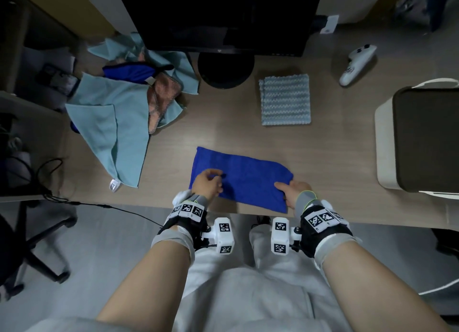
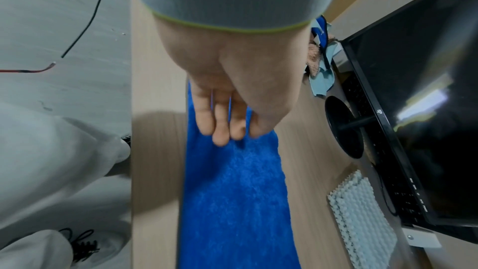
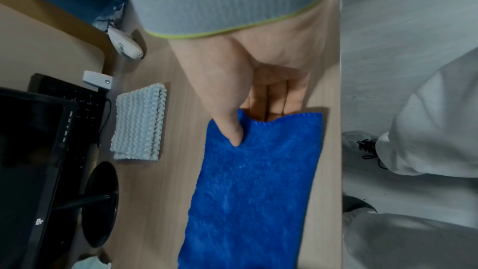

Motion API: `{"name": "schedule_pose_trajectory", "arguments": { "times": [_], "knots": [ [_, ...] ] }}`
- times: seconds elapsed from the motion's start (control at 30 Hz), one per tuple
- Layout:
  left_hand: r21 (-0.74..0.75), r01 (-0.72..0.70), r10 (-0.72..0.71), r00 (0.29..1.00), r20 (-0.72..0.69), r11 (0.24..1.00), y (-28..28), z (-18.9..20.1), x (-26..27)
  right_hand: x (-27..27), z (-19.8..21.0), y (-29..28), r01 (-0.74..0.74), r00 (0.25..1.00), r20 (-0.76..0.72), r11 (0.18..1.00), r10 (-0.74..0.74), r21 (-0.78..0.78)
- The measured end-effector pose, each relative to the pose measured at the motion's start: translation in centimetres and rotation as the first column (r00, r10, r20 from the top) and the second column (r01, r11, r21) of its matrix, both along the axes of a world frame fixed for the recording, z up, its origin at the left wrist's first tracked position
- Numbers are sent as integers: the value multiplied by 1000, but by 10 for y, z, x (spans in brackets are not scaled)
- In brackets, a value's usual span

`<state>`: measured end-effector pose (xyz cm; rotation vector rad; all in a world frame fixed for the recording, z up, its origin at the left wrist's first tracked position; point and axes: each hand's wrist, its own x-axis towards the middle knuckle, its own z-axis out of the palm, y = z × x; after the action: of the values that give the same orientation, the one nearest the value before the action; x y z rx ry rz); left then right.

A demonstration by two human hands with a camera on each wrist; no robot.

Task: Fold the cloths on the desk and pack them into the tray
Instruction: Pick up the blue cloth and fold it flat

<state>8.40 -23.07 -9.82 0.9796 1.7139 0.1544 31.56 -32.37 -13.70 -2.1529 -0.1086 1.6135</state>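
Note:
A blue cloth [image 1: 248, 180] [image 2: 232, 201] [image 3: 253, 191] lies folded into a long strip near the desk's front edge. My right hand [image 1: 289, 192] [image 3: 238, 130] pinches its right end, thumb on top and fingers slipped under the edge. My left hand [image 1: 211, 182] [image 2: 225, 128] rests on the left end, fingers nearly straight with their tips touching the cloth. A folded pale-blue ribbed cloth [image 1: 285, 99] [image 2: 362, 212] [image 3: 139, 122] lies behind it. A loose pile of teal, blue and pink cloths [image 1: 111, 113] sits at the left. The white tray [image 1: 383, 143] with a dark inside stands at the right.
A black monitor [image 1: 223, 16] and its round base [image 1: 224, 69] stand at the back of the desk. A white game controller [image 1: 357, 63] lies at the back right. An office chair [image 1: 37, 244] and a cable [image 1: 99, 205] are on the floor to the left.

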Motion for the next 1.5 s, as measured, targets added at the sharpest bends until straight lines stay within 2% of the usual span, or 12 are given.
{"name": "schedule_pose_trajectory", "arguments": {
  "times": [0.13,0.23,0.3,0.4,0.53,0.67,0.8,0.97,1.1,1.23,1.37,1.5],
  "knots": [
    [-204,71,-33,983,183,976,-10,1,15,9,-21,-6,28,998,53,997,-32,69],
    [-243,68,-13,975,224,968,-13,-2,21,4,25,8,81,997,2,988,-82,132],
    [-259,74,-8,970,245,963,-12,0,20,-6,54,21,135,982,-153,978,-111,161],
    [-280,45,35,961,275,959,-3,11,14,-27,79,45,66,963,-269,973,-5,220],
    [-226,-55,122,947,297,972,19,25,-10,-66,86,83,-59,965,-234,967,119,247],
    [-215,-139,200,933,298,967,41,33,-34,-99,79,103,-120,979,-135,964,155,235],
    [-267,-125,204,935,291,955,61,32,-67,-140,60,124,-134,987,-61,972,149,194],
    [-302,-59,147,949,279,952,72,4,-88,-173,43,139,-77,982,-162,991,95,114],
    [-239,99,-49,977,206,966,79,-10,-93,-156,33,130,36,999,37,998,-38,53],
    [-207,183,-164,981,105,961,84,-21,-95,-137,27,108,-29,938,343,999,40,-36],
    [-187,207,-197,978,69,960,84,-23,-93,-138,23,100,-62,953,291,996,79,-66],
    [-165,160,-155,987,43,973,79,-21,-97,-144,20,105,-209,968,136,977,211,-34]
  ]
}}
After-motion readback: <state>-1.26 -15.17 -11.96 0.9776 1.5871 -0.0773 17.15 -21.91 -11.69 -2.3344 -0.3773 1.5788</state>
